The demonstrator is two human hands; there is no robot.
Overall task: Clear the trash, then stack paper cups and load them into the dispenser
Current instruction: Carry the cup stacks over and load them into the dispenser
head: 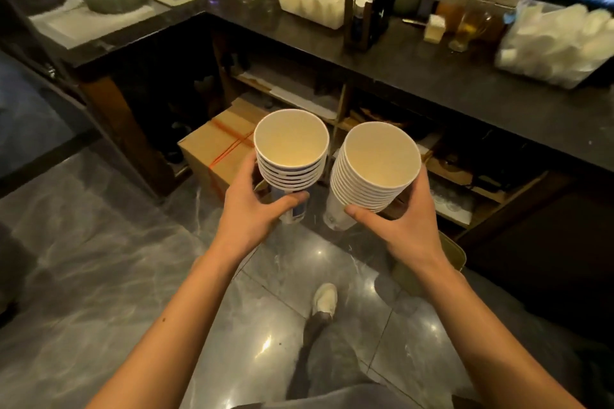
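I hold two stacks of paper cups side by side over the floor, mouths up and tilted toward me. My left hand [251, 209] grips the shorter stack [292, 156], white cups with blue print. My right hand [398, 222] grips the taller stack [375, 169] of white cups. The two stacks are a little apart. A dark wooden cup dispenser [368, 15] with tubes of cups stands on the black counter [432, 76] behind them.
A white basket [312, 0] and a clear bag of white cups [558, 43] sit on the counter. A taped cardboard box [219, 146] rests on the floor under it, beside open shelves [448, 173]. My shoe [325, 299] is on glossy grey tiles.
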